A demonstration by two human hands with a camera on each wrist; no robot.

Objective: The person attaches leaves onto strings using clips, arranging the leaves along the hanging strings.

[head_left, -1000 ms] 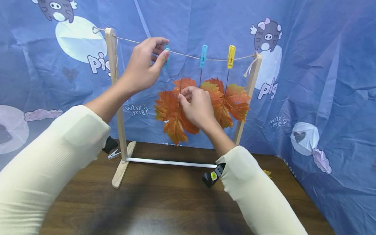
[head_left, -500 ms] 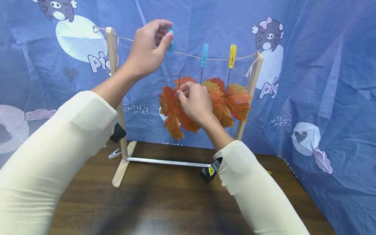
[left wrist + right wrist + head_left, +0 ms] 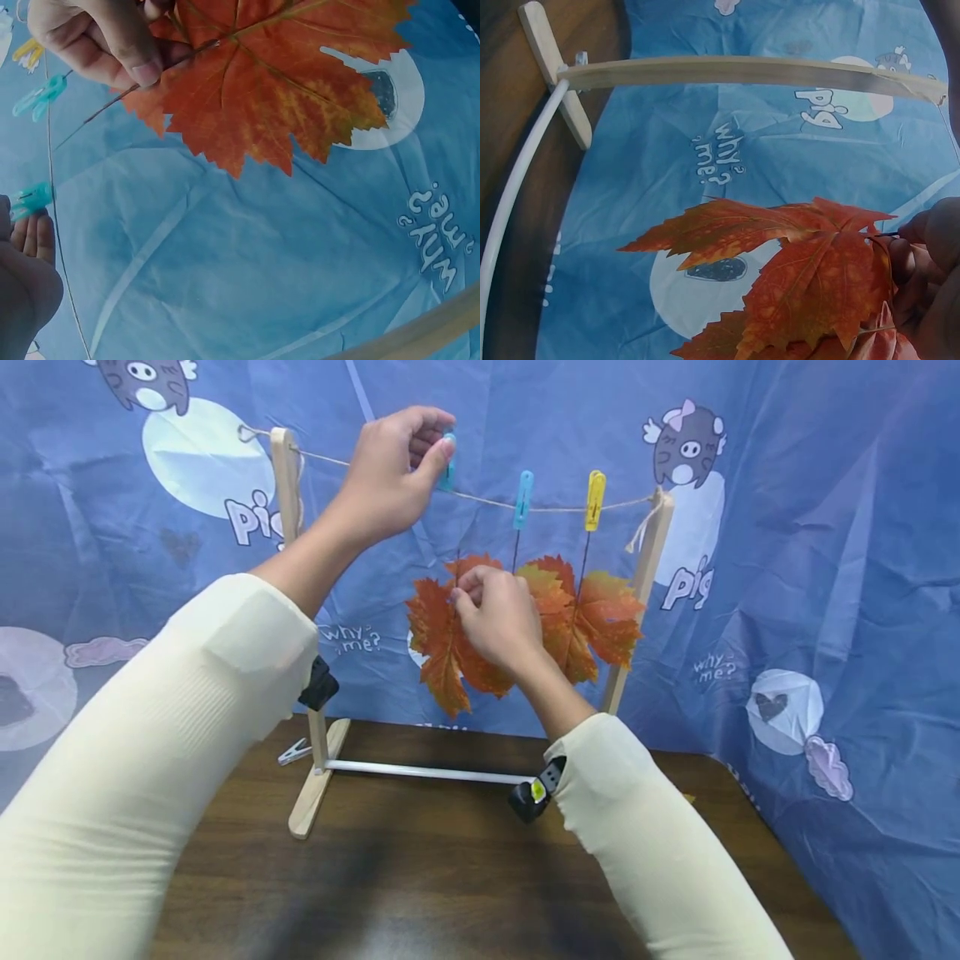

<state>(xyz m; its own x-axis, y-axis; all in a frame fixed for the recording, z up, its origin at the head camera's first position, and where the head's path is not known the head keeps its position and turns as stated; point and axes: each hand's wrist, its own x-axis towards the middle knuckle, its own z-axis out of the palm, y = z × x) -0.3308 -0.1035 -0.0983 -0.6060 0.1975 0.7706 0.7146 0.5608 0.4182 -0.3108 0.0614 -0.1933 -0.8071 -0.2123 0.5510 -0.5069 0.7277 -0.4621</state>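
Left hand (image 3: 397,477): fingers curled, pinching a light-blue plastic clothespin (image 3: 448,467) between thumb and fingers. Clothespin's lower end meets the thin beige string (image 3: 483,502); can't tell if it is clamped on. Right hand (image 3: 498,614): fingers bent, thumb and fingertips pinching the thin dark stem (image 3: 105,107) of an orange-red, jagged-edged leaf (image 3: 442,664). This leaf hangs below and to the left of the right hand, below the left hand, partly covered by the right fingers. In the head view its stem tip points up, ending below the string, under the held clothespin.

Right of the hands, on the string: a second light-blue plastic clothespin (image 3: 522,500) and one yellow plastic clothespin (image 3: 595,500), each with a leaf stem hanging down. The orange-yellow leaf (image 3: 607,622) under the yellow one overlaps its neighbour.

Count: three stems, two light-blue clothespins, one yellow, plus one pale clip (image 3: 294,752) lying on the dark brown wooden desk (image 3: 420,877) just beside the stand. Stand: two light wooden posts (image 3: 285,485), one white rod (image 3: 420,770) low between them, one wooden foot (image 3: 307,806) visible at left. Two cream sleeves (image 3: 225,693), two black wrist devices (image 3: 318,685). Behind: blue pig-print cloth (image 3: 825,568).
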